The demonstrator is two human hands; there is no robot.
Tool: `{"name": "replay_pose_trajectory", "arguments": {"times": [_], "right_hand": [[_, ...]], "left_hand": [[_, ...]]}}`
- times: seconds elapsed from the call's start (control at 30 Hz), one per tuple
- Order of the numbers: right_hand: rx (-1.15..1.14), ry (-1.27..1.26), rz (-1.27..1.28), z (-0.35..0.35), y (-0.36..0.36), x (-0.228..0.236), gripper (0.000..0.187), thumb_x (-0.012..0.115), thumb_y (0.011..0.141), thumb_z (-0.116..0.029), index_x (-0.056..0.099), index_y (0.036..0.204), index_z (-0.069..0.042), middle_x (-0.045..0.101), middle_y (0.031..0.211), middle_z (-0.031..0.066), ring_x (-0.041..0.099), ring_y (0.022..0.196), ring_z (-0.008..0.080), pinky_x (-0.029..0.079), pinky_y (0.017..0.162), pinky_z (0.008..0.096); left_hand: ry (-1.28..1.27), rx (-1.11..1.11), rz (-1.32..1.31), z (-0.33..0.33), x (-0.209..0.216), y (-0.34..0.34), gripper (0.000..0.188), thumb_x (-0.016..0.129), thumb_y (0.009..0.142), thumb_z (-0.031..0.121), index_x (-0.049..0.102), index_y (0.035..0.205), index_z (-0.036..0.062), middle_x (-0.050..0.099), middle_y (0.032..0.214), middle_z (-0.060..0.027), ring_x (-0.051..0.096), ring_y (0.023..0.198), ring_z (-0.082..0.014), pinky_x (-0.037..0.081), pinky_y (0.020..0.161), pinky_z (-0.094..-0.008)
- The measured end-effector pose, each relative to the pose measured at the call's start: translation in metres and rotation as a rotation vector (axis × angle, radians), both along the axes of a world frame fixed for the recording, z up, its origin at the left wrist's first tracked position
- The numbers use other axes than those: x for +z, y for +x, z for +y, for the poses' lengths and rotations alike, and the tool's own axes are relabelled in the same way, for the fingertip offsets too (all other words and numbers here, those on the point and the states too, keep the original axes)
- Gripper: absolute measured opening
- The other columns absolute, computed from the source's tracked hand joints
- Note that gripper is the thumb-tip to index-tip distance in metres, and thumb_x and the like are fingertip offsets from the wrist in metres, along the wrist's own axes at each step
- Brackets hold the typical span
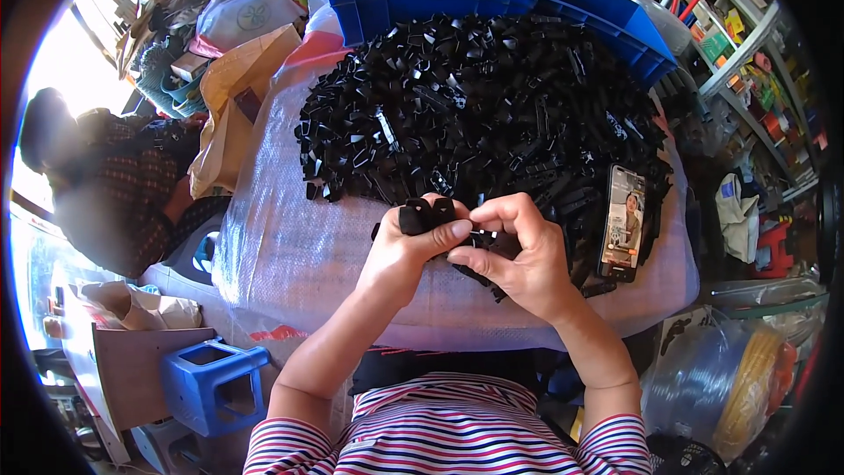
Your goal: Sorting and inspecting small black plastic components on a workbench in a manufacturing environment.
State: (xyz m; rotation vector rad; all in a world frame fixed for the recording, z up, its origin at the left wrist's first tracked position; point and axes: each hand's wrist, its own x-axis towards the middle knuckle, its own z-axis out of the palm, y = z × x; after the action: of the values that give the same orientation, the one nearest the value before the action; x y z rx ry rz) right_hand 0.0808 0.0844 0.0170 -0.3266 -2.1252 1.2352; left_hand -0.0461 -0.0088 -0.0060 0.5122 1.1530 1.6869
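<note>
Several small black plastic parts (425, 216) are gripped in my left hand (406, 248), its thumb pressed across them. My right hand (526, 257) meets it from the right, thumb and forefinger curled round a small dark piece (482, 237) with a shiny bit. Much of that piece is hidden by the fingers, so I cannot tell its exact shape. Just beyond both hands spreads a big heap of black plastic parts (475, 114), some catching the light. The heap lies on a table covered with a white woven plastic sheet (299, 255).
Two blue bins, a left one (431, 5) and a right one (607, 22), stand behind the heap. A phone (621, 224) showing a person leans at the right. Another person (123, 176) sits at the left, near a blue stool (214, 383). Clear-wrapped coils (716, 387) lie lower right.
</note>
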Motion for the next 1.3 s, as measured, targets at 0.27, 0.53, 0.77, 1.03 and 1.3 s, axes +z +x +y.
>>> {"name": "replay_pose_trajectory", "arguments": {"times": [0.27,0.53,0.77,1.03,1.3], "right_hand": [[-0.026,-0.034,-0.069,0.001,0.013,0.003,0.025,0.067,0.080,-0.018,0.056,0.096,-0.002,0.061,0.088,0.0053,0.058,0.076,0.0093,0.046,0.066,0.0211],[-0.135,0.047,-0.188,-0.004,0.035,-0.003,0.027,0.056,0.088,-0.018,0.057,0.107,0.001,0.060,0.087,0.0068,0.054,0.071,0.0097,0.042,0.061,0.0197],[-0.144,0.208,-0.032,-0.004,0.030,-0.010,0.024,0.060,0.085,-0.018,0.057,0.101,0.000,0.052,0.081,0.0049,0.050,0.067,0.0095,0.041,0.062,0.0201],[-0.128,-0.037,-0.100,-0.013,0.035,-0.008,0.021,0.059,0.087,-0.015,0.052,0.100,-0.001,0.062,0.085,0.0096,0.060,0.068,0.0134,0.047,0.060,0.0232],[-0.146,-0.011,-0.123,-0.015,0.032,-0.007,0.019,0.056,0.089,-0.014,0.051,0.100,0.000,0.062,0.082,0.0108,0.062,0.067,0.0151,0.047,0.058,0.0230]], "left_hand": [[0.110,-0.016,-0.221,0.006,-0.003,0.004,0.016,0.067,0.076,0.012,0.058,0.086,0.0032,0.060,0.079,-0.0059,0.056,0.072,-0.0137,0.043,0.068,-0.0271],[0.052,0.074,-0.240,0.007,-0.006,0.008,0.019,0.065,0.079,0.016,0.056,0.089,0.0036,0.058,0.078,-0.0083,0.056,0.069,-0.0162,0.044,0.065,-0.0281],[0.118,0.179,-0.168,0.008,-0.001,0.015,0.015,0.066,0.078,0.011,0.057,0.086,0.0034,0.059,0.078,-0.0072,0.057,0.071,-0.0167,0.044,0.066,-0.0273],[0.146,0.223,-0.072,0.006,-0.001,0.018,0.014,0.067,0.077,0.010,0.058,0.085,0.0029,0.060,0.079,-0.0073,0.057,0.073,-0.0160,0.044,0.069,-0.0280],[0.188,0.244,-0.006,0.005,0.001,0.027,0.014,0.067,0.077,0.011,0.058,0.085,0.0027,0.061,0.080,-0.0080,0.057,0.078,-0.0152,0.041,0.075,-0.0274]]}}
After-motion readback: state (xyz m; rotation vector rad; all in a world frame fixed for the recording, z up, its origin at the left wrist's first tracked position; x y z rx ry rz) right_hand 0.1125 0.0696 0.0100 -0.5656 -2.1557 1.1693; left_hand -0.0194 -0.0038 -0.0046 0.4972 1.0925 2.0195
